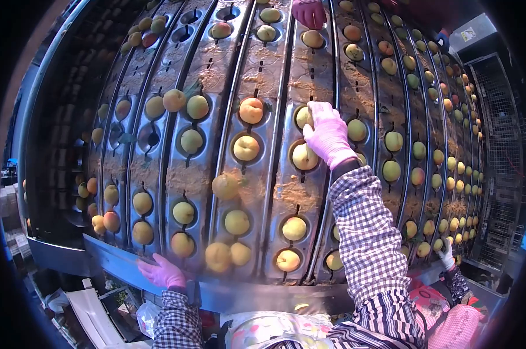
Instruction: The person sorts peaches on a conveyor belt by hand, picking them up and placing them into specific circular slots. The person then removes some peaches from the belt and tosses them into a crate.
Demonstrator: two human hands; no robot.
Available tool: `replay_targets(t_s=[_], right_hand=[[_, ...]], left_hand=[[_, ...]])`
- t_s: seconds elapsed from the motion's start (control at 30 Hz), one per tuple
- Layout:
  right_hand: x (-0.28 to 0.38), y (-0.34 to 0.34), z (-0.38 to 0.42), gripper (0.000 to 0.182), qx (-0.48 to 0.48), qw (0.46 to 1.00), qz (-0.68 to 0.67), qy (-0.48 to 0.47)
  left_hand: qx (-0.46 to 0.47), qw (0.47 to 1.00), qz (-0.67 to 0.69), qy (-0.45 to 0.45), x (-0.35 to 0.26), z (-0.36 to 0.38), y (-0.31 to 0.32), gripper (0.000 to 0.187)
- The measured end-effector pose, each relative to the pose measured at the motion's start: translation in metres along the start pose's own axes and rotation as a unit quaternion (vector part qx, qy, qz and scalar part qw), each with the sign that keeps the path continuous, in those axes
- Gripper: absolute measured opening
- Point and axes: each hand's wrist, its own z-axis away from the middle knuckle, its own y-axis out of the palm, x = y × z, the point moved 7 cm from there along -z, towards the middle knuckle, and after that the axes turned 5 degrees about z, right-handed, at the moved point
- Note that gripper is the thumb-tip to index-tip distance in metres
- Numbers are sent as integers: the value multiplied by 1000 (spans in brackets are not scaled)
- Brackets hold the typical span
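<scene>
Pink gloves cover both of my hands. My right hand (pixel 328 132) reaches over the metal tray conveyor (pixel 300 192), its fingers curled against the right side of a yellow peach (pixel 303 118) in a round cup. Just below those fingers another peach (pixel 305 157) sits in the neighbouring cup. My left hand (pixel 162 272) is at the front metal edge, fingers spread and holding nothing. Nearest to it on the trays is a peach (pixel 182 245) in a cup. Two blurred peaches (pixel 218 257) lie close together farther right.
Rows of peaches fill many cups; a few cups (pixel 149 137) on the left hold none. Brown residue coats parts of the trays. Another person's pink-gloved hand (pixel 309 13) is at the far side, and another's gloved hand (pixel 447 256) works at the right front.
</scene>
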Motion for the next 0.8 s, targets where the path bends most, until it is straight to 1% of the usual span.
replay_targets(t_s=[0.07,0.1,0.23,0.33,0.37,0.4,0.47,0.53,0.57,0.67,0.7,0.8], right_hand=[[-3,6,5,54,-64,997,2,-43],[-4,10,7,57,-55,997,15,-48],[7,13,7,60,-80,992,89,-31],[48,-6,22,55,-147,981,49,-115],[66,-11,28,54,-123,983,3,-139],[81,-4,32,55,-105,980,5,-167],[111,8,39,54,-67,968,-52,-235],[128,35,47,54,-119,953,-4,-278],[132,47,46,50,-96,957,-4,-275],[136,39,45,51,-32,981,-3,-190],[135,37,45,46,-75,981,2,-178],[131,39,41,43,-35,990,34,-135]], left_hand=[[-11,1000,4,10,2,0,1,71],[-16,1000,1,14,3,0,3,70],[-29,999,-1,30,3,-1,2,70],[-26,999,4,24,-4,3,-4,68],[-24,999,1,24,-4,3,-5,68],[-21,999,0,25,-4,2,-5,68],[-26,999,7,35,-2,2,-4,67],[-33,998,15,43,-2,1,-4,67],[-35,998,17,43,-2,1,-4,67],[-40,998,19,39,-2,2,-4,66],[-40,998,19,38,-2,4,-6,66],[-39,998,26,38,-8,3,-9,66]])
